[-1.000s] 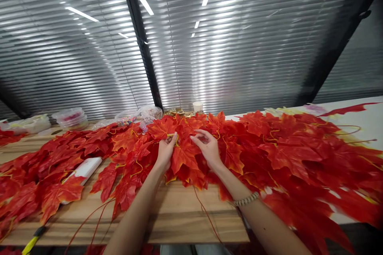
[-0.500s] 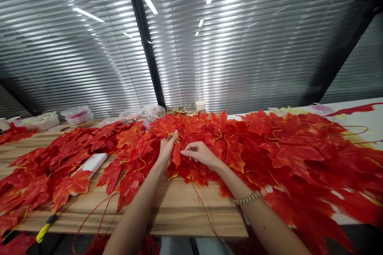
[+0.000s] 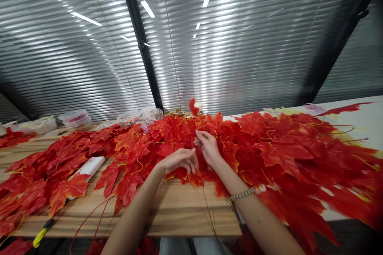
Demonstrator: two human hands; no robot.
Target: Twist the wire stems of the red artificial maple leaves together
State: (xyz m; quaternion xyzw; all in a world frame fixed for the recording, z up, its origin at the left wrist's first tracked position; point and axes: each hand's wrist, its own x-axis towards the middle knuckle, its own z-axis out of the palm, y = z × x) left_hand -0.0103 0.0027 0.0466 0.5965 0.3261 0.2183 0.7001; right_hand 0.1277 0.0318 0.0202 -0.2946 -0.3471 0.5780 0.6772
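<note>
Red artificial maple leaves (image 3: 281, 151) with yellow stems lie heaped along the table. My right hand (image 3: 207, 148) is closed in a pinch, thumb and forefinger together, on a red maple leaf (image 3: 193, 106) whose upper part stands above the heap. Beside it, slightly lower and to the left, my left hand (image 3: 178, 160) has its fingers loosely bent downward and apart over the leaves. Nothing plainly shows in its grasp, and the fingertips are partly blurred. From beneath the leaves a thin red cord (image 3: 208, 209) runs down past the table edge.
A white box-like object (image 3: 91, 167) lies partly under leaves on the wooden table (image 3: 179, 223). Farther back are clear plastic tubs (image 3: 75, 119), plastic bags (image 3: 151, 114) and a paper cup (image 3: 198, 106). A yellow-and-black object (image 3: 42, 233) sits at the front left edge.
My left hand has turned over and lowered, its fingers now bent downward. My right hand has risen slightly and turned upward. A leaf now stands up in front of the cup.
</note>
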